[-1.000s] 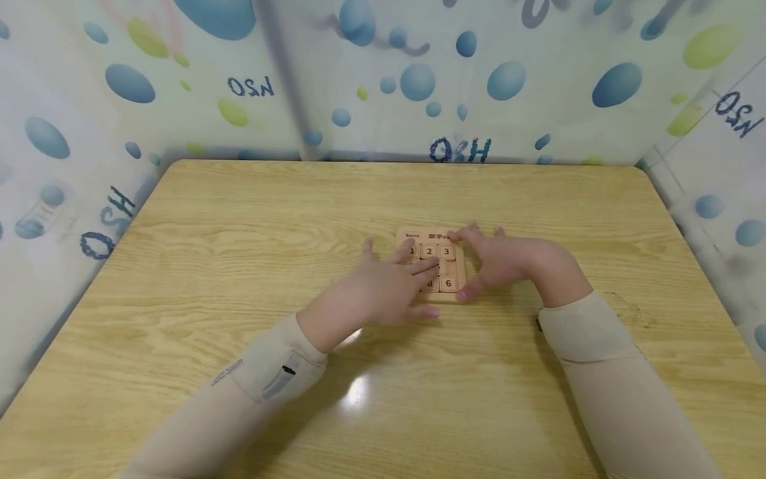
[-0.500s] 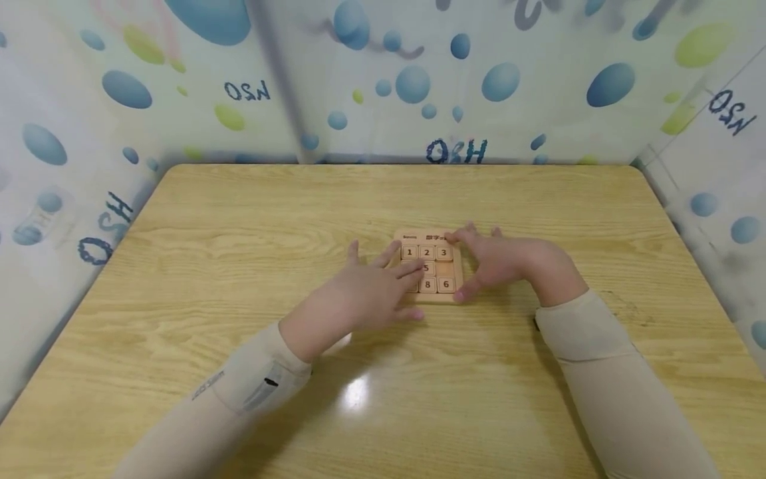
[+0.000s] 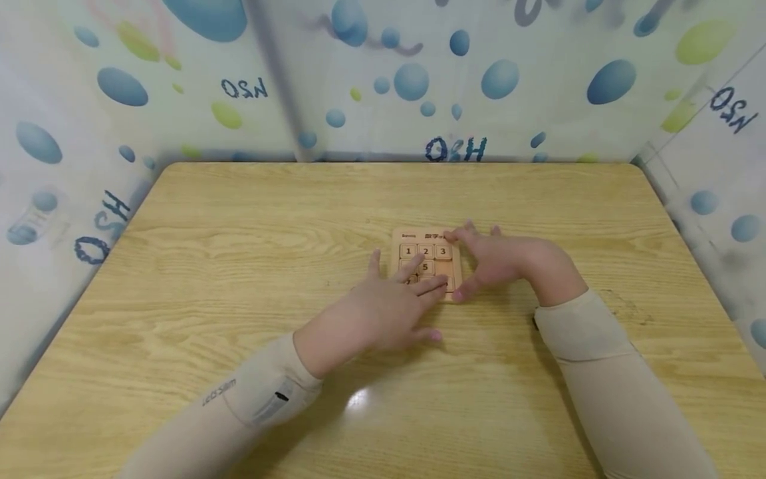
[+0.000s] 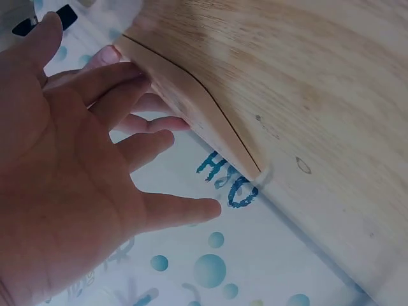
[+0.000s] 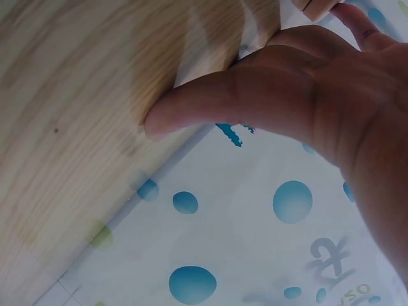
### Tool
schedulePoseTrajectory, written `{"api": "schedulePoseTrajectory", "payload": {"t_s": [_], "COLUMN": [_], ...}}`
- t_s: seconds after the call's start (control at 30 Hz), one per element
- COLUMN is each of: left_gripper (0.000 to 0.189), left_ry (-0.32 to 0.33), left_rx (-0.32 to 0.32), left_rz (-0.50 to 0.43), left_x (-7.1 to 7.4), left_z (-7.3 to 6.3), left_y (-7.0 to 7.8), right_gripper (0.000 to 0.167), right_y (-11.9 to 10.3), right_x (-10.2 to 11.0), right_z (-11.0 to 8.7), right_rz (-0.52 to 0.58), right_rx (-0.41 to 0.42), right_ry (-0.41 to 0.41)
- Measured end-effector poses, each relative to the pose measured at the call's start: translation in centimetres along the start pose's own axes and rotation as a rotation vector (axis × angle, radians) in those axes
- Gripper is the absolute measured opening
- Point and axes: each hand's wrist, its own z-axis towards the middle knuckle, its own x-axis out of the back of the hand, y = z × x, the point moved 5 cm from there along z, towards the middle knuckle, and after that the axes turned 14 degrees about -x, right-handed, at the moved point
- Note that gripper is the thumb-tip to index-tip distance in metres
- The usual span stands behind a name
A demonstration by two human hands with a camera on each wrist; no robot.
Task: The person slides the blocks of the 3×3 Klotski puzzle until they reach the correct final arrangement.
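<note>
A wooden number slide puzzle [image 3: 419,232] lies flat on the table. Tiles 1, 2, 3 fill its top row, 5 sits mid-board, and a bare slot [image 3: 443,267] shows right of it. My left hand [image 3: 383,313] reaches over the lower rows with fingers spread; two fingertips rest on the bottom-right tile, covering most of it. At the board's right side is my right hand [image 3: 499,258], thumb at the lower corner and index finger at the upper one, holding it between them. The left wrist view shows the board's edge [image 4: 220,118] beside the left fingers.
The wood-grain table [image 3: 269,213] extends around the puzzle on all sides. Behind it stands a pale wall covering [image 3: 371,66] with blue and green drops. Beige sleeves [image 3: 622,379] cover both forearms.
The 5 tile slid left to the middle, baring the slot at right. My left hand drew back left, then moved right and down onto the bottom-right tile. The right hand stayed in place.
</note>
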Motion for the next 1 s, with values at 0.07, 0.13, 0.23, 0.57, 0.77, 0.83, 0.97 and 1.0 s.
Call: {"api": "schedulePoseTrajectory", "payload": {"t_s": [0.07, 0.13, 0.23, 0.57, 0.77, 0.83, 0.97, 1.0], "left_gripper": [0.083, 0.083, 0.082, 0.082, 0.083, 0.082, 0.080, 0.080], "left_ry": [0.007, 0.009, 0.016, 0.011, 0.037, 0.041, 0.027, 0.020], "left_rx": [-0.002, -0.002, 0.004, 0.038, 0.073, 0.074, 0.068, 0.065], "left_rz": [-0.007, -0.009, -0.016, -0.021, -0.014, -0.012, -0.009, -0.010], "left_x": [0.0, 0.1, 0.2, 0.3, 0.1, -0.1, -0.5, -0.6], "left_z": [0.2, 0.4, 0.9, 1.5, -0.7, -1.5, -2.3, -2.4], "left_y": [-0.2, -0.5, -1.2, -2.5, -3.1, -3.1, -2.7, -2.6], "right_gripper": [0.115, 0.115, 0.115, 0.115, 0.115, 0.116, 0.118, 0.118], "right_y": [0.0, 0.0, 0.0, 0.1, -0.1, -0.1, -0.1, -0.1], "right_x": [0.0, 0.0, 0.0, -0.2, -0.1, 0.0, 0.0, 0.0], "right_z": [0.0, 0.0, 0.0, 0.0, 0.0, 0.0, 0.0, 0.0], "right_rz": [-0.004, -0.003, 0.008, 0.036, 0.020, 0.013, 0.002, 0.005], "right_rx": [-0.001, -0.001, -0.001, -0.007, 0.002, 0.003, 0.007, 0.007], "right_ry": [-0.001, -0.005, -0.015, -0.028, -0.007, -0.004, -0.003, -0.005]}}
